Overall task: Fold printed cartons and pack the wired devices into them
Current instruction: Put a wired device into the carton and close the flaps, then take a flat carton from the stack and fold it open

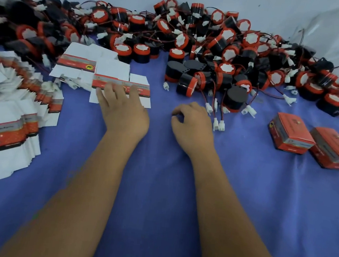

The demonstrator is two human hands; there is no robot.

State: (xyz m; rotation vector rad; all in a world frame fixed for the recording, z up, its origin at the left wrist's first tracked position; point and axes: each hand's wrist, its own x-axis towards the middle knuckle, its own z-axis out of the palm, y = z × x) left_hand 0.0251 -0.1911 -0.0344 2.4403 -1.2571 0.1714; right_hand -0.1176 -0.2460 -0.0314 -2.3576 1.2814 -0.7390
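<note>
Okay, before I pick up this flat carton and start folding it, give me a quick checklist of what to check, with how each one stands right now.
1. Left hand on one flat carton: ok, straight fingers rest on its printed strip; no grip yet.
2. Only one carton under the fingers: cannot tell; it overlaps a second flat carton behind it.
3. Right hand free to help fold: ok, loosely curled, holding nothing.
4. Wired devices within reach: ok, the pile lies just beyond the right hand.
5. Bare cloth to fold on: ok, in front of both hands.
6. Finished boxes out of the way: ok, set off to the right.
</note>
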